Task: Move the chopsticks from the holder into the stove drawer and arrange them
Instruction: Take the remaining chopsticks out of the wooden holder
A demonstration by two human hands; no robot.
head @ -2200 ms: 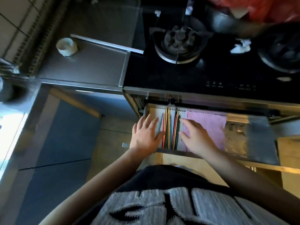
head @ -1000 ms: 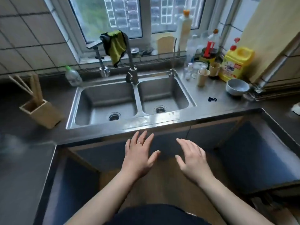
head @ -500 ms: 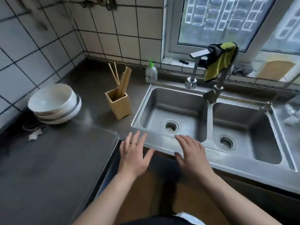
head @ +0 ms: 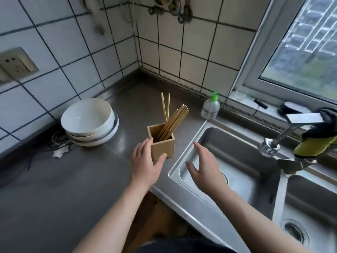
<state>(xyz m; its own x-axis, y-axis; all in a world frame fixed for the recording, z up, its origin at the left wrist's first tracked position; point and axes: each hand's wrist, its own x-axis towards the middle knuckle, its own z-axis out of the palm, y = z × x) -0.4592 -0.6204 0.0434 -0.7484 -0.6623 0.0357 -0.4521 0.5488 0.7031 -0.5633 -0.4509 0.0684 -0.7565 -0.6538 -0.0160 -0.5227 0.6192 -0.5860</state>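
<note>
Holder [head: 163, 147], a small square wooden box, stands upright on the table [head: 73, 179], just left of the sink [head: 242, 154] rim & just right of a stack of white bowls [head: 89, 121]. Chopsticks [head: 173, 123] are still inside it: the main bundle leans up & to the right-rear, tips clear of the rim, and two paler ones stand nearly vertical at the back. So the long axis runs steeply upward, tilted away from the person & toward the sink side. L hand [head: 144, 167] is at the holder's near-left corner, thumb on the front face, fingers along the left wall up to the rim. It looks like a light hold steadying the box, not a lift. R hand [head: 204, 170] is released, fingers straight & spread, hovering over the sink's near-left corner and touching nothing. It sits to the right of & nearer than the holder, w/ a gap between. The free ends tilt toward that side, so R hand is the nearer one to the bundle's tips. Probably it goes up & left to gather the sticks near the top while L keeps the box from tipping. Stove drawer isn't in view here, so no chopstick from this holder is there yet. A plastic bottle [head: 210, 106] w/ green cap stands behind, near the tiled wall, well clear of the reach path.
</note>
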